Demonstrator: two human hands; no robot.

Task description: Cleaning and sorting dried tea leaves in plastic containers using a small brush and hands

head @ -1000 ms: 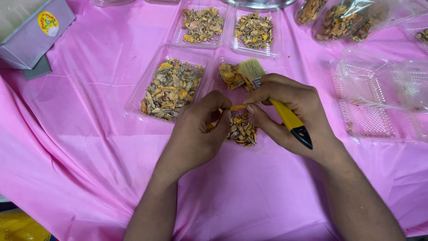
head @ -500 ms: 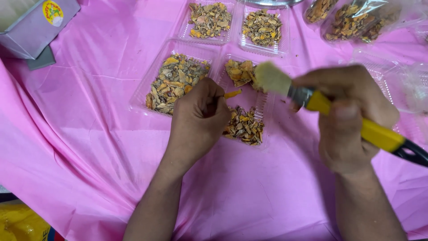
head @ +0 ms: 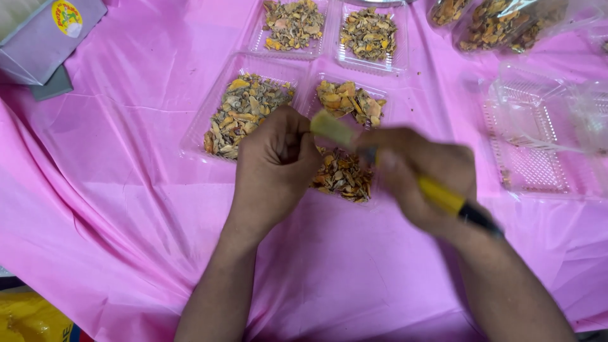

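My left hand [head: 273, 164] is closed around a small piece that its fingers hide, above a clear plastic tray [head: 381, 101] of dried orange-brown pieces. My right hand [head: 425, 177] grips a paintbrush [head: 443, 197] with a yellow handle and a black end. The brush's pale bristles sit right against my left hand's fingertips. The right hand and the brush are motion-blurred.
A larger clear tray [head: 209, 120] of the same dried pieces lies to the left. Two filled trays [head: 329, 50] sit behind, and bags of pieces [head: 500, 25] at top right. An empty clear clamshell box [head: 544, 139] lies right. A grey box [head: 44, 38] stands top left on the pink tablecloth [head: 114, 209].
My right hand drew the brush away to the right, then swung it back so the bristles meet my left hand again. The left hand stayed over the tray.
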